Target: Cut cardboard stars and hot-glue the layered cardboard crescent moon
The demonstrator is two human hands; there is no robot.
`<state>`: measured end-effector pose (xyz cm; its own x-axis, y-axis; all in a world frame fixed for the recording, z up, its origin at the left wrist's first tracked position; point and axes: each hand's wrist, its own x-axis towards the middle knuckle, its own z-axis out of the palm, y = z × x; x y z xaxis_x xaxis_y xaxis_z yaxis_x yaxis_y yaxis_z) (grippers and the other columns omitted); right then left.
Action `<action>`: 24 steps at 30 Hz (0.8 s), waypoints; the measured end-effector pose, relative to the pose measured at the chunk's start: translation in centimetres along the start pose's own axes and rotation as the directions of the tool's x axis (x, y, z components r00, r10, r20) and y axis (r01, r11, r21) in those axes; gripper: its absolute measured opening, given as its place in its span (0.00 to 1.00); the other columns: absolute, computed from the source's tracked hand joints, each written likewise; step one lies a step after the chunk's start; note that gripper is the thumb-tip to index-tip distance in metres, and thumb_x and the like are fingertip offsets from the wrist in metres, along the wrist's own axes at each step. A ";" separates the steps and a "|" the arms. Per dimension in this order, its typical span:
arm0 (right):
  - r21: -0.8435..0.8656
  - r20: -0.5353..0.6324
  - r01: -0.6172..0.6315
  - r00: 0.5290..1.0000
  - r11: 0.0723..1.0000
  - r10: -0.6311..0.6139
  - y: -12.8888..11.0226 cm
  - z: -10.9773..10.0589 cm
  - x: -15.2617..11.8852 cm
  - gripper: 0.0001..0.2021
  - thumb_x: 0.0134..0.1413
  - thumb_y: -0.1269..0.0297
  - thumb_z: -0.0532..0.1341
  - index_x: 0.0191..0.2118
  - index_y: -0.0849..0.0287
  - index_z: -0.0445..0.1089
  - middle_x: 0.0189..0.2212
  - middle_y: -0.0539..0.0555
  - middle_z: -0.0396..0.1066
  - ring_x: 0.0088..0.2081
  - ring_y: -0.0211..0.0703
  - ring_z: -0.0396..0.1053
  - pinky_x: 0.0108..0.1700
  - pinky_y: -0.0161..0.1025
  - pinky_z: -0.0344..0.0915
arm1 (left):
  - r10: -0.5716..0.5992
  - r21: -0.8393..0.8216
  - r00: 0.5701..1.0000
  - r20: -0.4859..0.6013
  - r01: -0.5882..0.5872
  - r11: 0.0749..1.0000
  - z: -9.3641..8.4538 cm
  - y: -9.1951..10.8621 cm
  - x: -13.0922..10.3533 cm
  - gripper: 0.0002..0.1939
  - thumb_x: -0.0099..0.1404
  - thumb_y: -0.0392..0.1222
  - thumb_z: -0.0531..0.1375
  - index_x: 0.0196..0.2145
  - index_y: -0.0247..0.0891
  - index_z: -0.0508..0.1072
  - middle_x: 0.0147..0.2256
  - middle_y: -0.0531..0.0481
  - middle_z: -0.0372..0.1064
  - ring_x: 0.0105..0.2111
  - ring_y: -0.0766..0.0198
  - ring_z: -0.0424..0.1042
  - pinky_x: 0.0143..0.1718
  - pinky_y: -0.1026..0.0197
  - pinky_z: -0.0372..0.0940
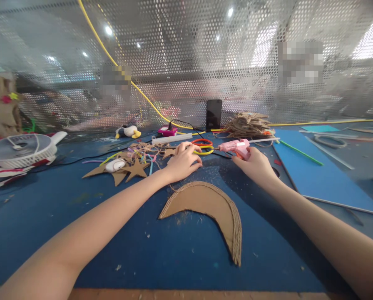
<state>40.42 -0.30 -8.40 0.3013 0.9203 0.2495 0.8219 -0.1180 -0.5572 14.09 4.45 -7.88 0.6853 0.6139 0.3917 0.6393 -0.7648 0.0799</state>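
A brown cardboard crescent (205, 200) lies on the blue table, with rows of twine along its outer curve. Just beyond it, my left hand (184, 161) rests low, fingers apart, beside scissors (207, 151) with yellow and orange handles; its fingertips reach the scissors, but no grip shows. To the right, my right hand (257, 164) has its thumb and fingers around the handle of a pink glue gun (234, 146), whose nozzle points left toward the scissors. A clear glue stick (264, 140) extends from the gun's rear.
Cardboard stars (136, 169), a white mouse-like object (115, 165) and tangled twine lie left. Behind stand a dark phone (214, 113) and a twine bundle (248, 124). A blue board (326, 171) is right, a white fan (21, 150) far left. Perforated metal (180, 54) rises behind.
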 end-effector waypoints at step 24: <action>0.082 -0.019 0.028 0.999 0.996 -0.026 0.2 0.0 0.2 0.14 0.49 0.49 0.61 0.31 0.54 0.61 0.29 0.54 0.70 0.30 0.45 0.64 0.31 0.39 0.54 | -0.038 -0.077 0.887 0.460 0.082 0.994 -8.4 1.2 -7.4 0.47 0.46 0.70 0.69 0.61 0.53 0.69 0.68 0.40 0.55 0.68 0.33 0.49 0.58 0.35 0.62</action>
<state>40.62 -0.12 -8.43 0.2887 0.9157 0.2795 0.7876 -0.0612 -0.6132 6.86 -2.61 -2.93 0.7443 0.6634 -0.0769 0.6647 -0.7245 0.1825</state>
